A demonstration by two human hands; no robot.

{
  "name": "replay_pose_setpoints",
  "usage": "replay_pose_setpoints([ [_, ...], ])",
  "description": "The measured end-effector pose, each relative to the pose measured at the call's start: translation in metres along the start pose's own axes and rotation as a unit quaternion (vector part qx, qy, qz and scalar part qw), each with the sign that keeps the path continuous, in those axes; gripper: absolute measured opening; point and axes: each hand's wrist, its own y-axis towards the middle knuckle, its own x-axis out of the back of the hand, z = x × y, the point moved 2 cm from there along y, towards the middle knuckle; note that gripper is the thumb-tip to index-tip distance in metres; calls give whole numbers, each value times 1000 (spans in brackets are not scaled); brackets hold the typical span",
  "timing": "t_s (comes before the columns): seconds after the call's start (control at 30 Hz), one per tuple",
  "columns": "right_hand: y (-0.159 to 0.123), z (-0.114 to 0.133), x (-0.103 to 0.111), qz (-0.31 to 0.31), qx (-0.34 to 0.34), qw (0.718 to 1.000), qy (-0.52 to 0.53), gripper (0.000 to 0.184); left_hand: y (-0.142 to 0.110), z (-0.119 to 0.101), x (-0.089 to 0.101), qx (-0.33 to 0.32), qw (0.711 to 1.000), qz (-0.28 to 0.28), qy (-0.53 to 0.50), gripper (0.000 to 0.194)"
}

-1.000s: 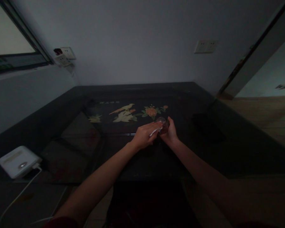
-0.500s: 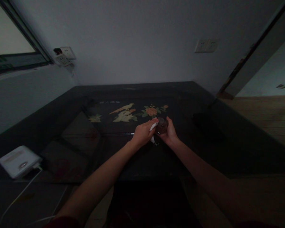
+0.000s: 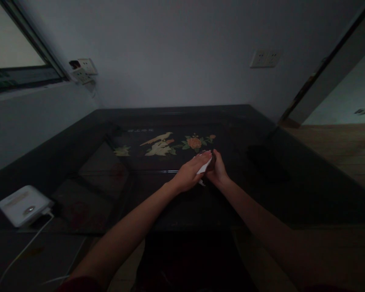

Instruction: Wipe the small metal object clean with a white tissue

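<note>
My left hand (image 3: 189, 172) is closed on a white tissue (image 3: 205, 167) and presses it over a small dark, rounded object (image 3: 212, 163). A loose end of the tissue hangs below the palm. My right hand (image 3: 220, 169) grips that object from the right side, thumb up along its edge. Most of the object is covered by the left fingers and tissue, and in this dim light its kind cannot be made out. Both hands are just above the dark glossy table (image 3: 176, 209), in front of its inlaid bird and flower picture (image 3: 159, 146).
A white box-shaped device (image 3: 24, 205) with a white cable (image 3: 27, 249) sits at the table's left. A dark flat item (image 3: 266, 164) lies to the right. Wall sockets (image 3: 265, 59) and a power plug cluster (image 3: 82, 72) are on the wall behind.
My left hand has slid right with the tissue, now covering most of the rounded object that showed between the hands before. My right hand has stayed nearly in place.
</note>
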Motion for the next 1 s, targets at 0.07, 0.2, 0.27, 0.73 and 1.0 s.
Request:
replay_pose_setpoints([
  [0.07, -1, -1, -2, -3, 0, 1000, 5, 36, 1, 4, -3, 18, 1000, 5, 11, 51],
  [0.2, -3, -2, -4, -9, -22, 1000, 9, 37, 2, 12, -5, 72, 997, -3, 40, 48],
  [0.27, -5, 0, -4, -17, -32, 999, 7, 38, 1, 14, -3, 87, 995, -10, 58, 45],
  [0.73, 3, 2, 1, -6, -13, 1000, 13, 39, -1, 5, 1, 17, 1000, -15, 16, 46],
  [1.0, -3, 0, -3, -13, -28, 1000, -3, 39, -1, 13, 0, 88, 994, -33, 59, 43],
])
